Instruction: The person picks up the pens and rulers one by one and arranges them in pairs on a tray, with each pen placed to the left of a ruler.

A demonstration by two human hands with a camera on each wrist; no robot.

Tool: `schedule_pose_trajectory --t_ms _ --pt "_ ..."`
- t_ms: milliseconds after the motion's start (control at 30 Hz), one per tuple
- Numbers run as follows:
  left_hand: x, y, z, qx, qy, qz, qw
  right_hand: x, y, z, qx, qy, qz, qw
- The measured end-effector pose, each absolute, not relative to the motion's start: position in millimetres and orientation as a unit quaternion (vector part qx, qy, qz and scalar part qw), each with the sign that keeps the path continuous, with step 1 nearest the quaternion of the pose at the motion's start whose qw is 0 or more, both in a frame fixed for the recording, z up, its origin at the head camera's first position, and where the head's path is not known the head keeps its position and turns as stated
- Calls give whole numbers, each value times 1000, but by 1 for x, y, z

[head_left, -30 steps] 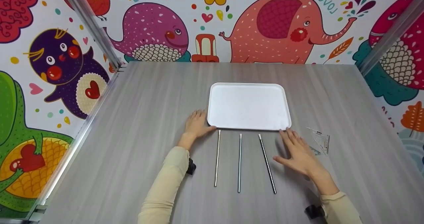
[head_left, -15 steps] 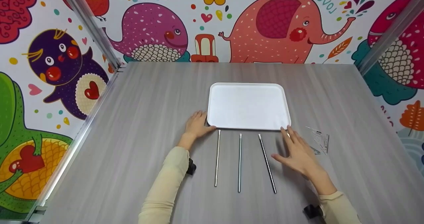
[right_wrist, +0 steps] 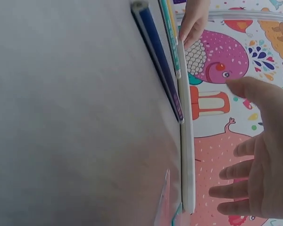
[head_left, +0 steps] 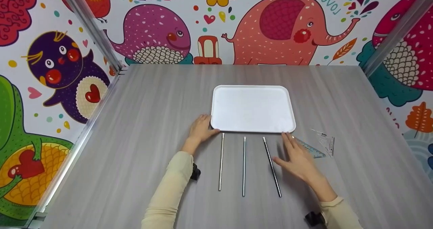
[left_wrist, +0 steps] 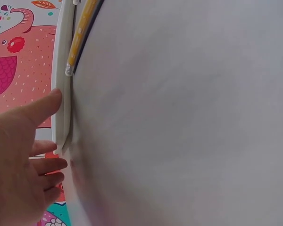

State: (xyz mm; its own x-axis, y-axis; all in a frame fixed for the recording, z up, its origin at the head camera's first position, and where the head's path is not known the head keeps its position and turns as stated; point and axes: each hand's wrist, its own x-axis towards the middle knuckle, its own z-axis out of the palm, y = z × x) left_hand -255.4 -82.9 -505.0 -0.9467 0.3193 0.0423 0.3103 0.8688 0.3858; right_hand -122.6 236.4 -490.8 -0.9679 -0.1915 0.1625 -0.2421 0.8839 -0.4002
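Observation:
A white rectangular tray (head_left: 253,109) lies on the table in the head view. At its near left corner is my left hand (head_left: 201,129), thumb touching the near edge and fingers extended along the left side. My right hand (head_left: 299,159) is spread near the near right corner, with nothing in its grasp; in the right wrist view it looks raised above the tabletop. Between the hands lie three pencils in a row: a yellow pencil (left_wrist: 81,37), a teal pencil (head_left: 244,168) and a dark blue pencil (right_wrist: 158,61). Their far ends point towards the tray.
Right of my right hand lie a bluish triangular set square (head_left: 314,151), partly hidden by it, and a clear set square (head_left: 328,141). The grey table (head_left: 152,97) meets cartoon-printed walls at the back and sides, with a metal post (head_left: 89,26) at the back left.
My right hand has shifted left and slightly nearer to the dark blue pencil, uncovering more of the bluish set square. The left hand, tray and pencils stay in place.

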Motion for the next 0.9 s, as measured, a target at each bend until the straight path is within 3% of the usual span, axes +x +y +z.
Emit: schedule_pose_trajectory --t_ms 633,900 --pt "-255 -83 -506 156 960 231 1 -107 206 -486 114 -960 237 93" --pt "-255 -84 -506 165 958 236 -5 -96 188 -473 78 -965 245 53"
